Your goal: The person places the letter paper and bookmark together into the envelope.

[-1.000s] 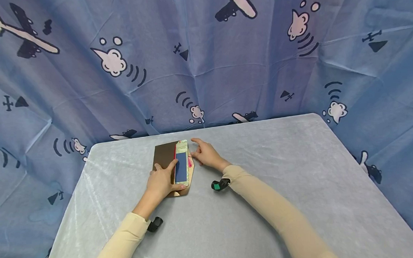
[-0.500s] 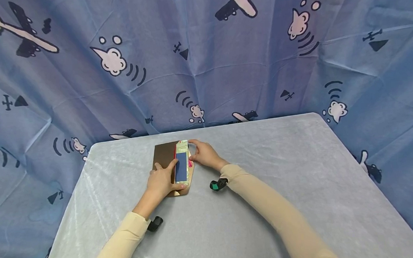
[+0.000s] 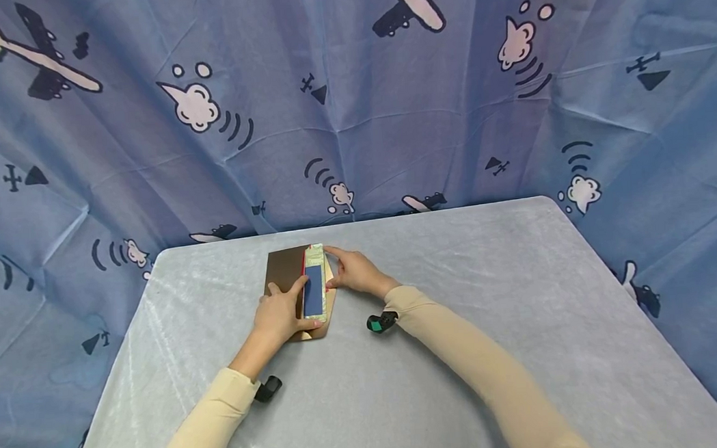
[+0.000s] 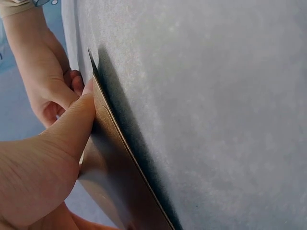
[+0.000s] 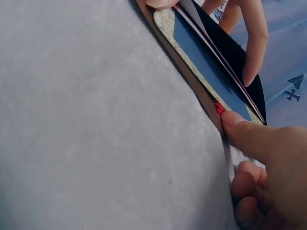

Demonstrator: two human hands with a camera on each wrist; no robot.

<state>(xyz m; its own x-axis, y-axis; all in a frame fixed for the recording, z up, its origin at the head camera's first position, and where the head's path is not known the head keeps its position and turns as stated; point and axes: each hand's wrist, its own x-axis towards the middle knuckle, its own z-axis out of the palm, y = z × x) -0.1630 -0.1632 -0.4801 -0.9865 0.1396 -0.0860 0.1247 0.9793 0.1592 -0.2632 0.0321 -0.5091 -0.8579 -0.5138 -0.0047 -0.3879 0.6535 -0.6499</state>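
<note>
A brown paper envelope (image 3: 286, 266) lies near the table's back left, its pointed flap to the right. Partly inside it sits a card (image 3: 315, 288) with a blue panel and yellow-green patterned border. A bit of red-pink cord (image 5: 219, 107) shows at the card's edge in the right wrist view. My left hand (image 3: 278, 316) rests spread on the envelope, thumb on the card's near end, a straight finger touching the dark upper layer (image 5: 252, 72). My right hand (image 3: 359, 272) touches the card's right side with thumb and index finger; its other fingers are curled beneath.
A pale grey cloth covers the table (image 3: 462, 300). Behind it hangs a blue curtain (image 3: 352, 115) with aeroplane prints. Small black devices (image 3: 381, 321) are worn at both wrists.
My right hand has come left from beside the envelope to touch the card's right edge. The card has shifted slightly left, deeper into the envelope. My left hand stays in place.
</note>
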